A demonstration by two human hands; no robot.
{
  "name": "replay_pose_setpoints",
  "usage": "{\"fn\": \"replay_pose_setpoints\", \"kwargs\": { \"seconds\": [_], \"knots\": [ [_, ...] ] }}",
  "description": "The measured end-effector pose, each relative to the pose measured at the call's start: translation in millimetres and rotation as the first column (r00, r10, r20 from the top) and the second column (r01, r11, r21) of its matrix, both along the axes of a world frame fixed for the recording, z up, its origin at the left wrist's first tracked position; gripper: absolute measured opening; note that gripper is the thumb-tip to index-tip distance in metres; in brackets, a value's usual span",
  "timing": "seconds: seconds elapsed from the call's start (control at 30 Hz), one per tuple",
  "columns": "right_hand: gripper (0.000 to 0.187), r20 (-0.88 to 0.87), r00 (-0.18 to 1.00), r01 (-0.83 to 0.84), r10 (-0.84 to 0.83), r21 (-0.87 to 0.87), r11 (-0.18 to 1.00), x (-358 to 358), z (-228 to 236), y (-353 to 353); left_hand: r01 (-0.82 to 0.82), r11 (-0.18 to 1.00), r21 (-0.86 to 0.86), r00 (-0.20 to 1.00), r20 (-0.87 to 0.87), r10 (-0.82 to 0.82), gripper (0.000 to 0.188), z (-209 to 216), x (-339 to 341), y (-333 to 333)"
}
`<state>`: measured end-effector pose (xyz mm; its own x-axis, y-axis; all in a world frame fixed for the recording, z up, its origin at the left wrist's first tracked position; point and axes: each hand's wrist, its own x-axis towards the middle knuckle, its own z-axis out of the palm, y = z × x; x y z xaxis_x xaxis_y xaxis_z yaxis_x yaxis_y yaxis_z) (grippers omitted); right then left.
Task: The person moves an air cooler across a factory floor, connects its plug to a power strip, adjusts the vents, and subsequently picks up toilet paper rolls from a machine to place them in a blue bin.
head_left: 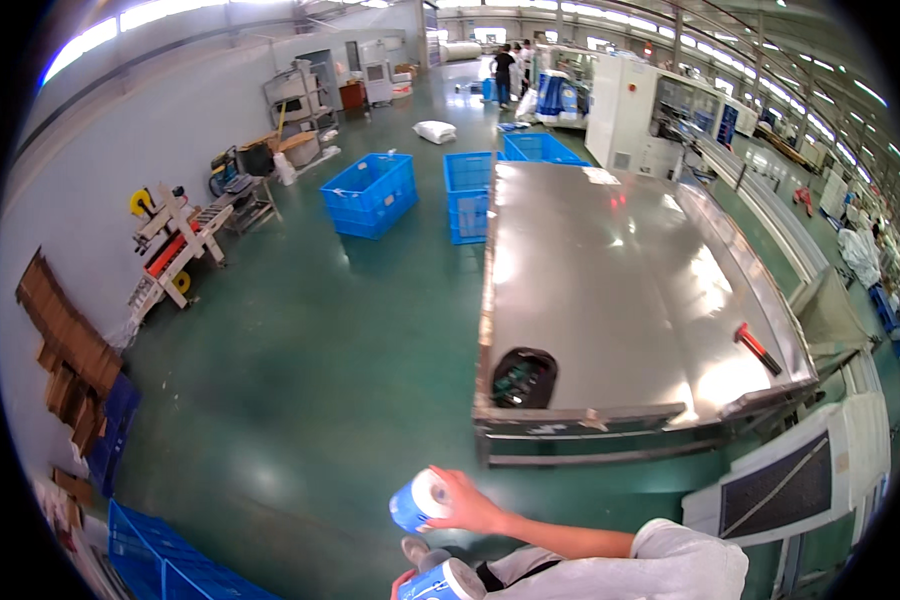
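Observation:
Above the floor at the lower middle, my right hand (462,503) is closed around a blue-and-white cylindrical canister (408,506), which is tilted with its pale round end facing up and right. My right arm comes in from the lower right, in a light sleeve. Below it, at the bottom edge, lies a second blue-and-white canister (433,585), close to my light-coloured clothing. Fingers of my left hand (402,582) wrap its left side; most of that hand is hidden or out of the picture.
A metal-topped table (610,290) stands ahead to the right, bearing a black bag-like thing (525,378) and a red-and-black tool (758,349). Blue crates (370,195) sit beyond; another blue crate (160,550) is at lower left. Flattened cardboard (70,335) leans on the wall. People (503,75) stand far back.

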<state>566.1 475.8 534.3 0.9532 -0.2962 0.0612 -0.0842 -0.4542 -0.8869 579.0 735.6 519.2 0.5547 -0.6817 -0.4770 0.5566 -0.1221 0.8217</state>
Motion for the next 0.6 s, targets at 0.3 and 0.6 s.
{"fn": "replay_pose_setpoints", "kwargs": {
  "seconds": [0.3, 0.6],
  "knots": [
    [0.100, -0.199, 0.962, 0.146, -0.186, -0.196, 0.970, 125.3, -22.8, -7.6, 0.024, 0.995, -0.093, 0.995, -0.093, -0.033, 0.083, 31.7, 192.9, 17.5],
    [0.088, -0.098, 0.993, 0.069, -0.063, 0.053, 0.996, 341.0, -26.4, -11.1, -0.021, 0.998, -0.061, 0.978, -0.207, 0.008, 0.071, 62.0, 361.4, 1.3]
  ]
}}
